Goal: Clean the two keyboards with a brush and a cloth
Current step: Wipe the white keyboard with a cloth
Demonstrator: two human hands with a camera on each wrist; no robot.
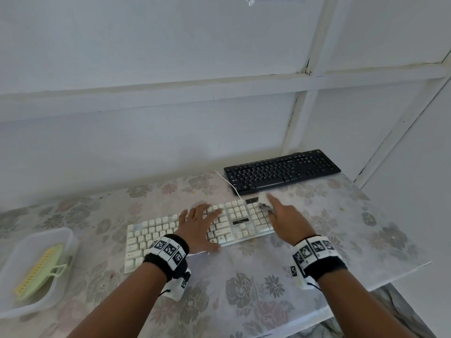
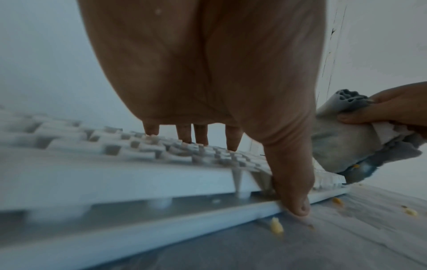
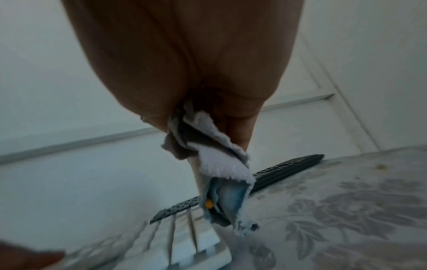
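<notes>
Floral tablecloth [image 1: 256, 289] under blocky white keyboard [image 1: 151, 237]; left hand [image 1: 200, 225] flat on keys, right hand [image 1: 285, 215] clutching frayed cloth [image 3: 221, 169].

Both forearms are bare from the lower edge of the head view up to the wrists; no sleeves show. Each wrist wears a black fabric band [image 1: 168, 262] wrapped with a ring of white square tiles, each tile printed with a black-and-white pixel marker. The left wrist's ring shows three such tiles on top; the right wrist's band [image 1: 319, 257] shows about four, with one more on its inner side. Under each band hangs a small white block carrying another marker, with a thin dark cord looping from it. The left hand [image 1: 200, 223] and right hand [image 1: 288, 215] are ungloved, and no rings or watch are visible.
</notes>
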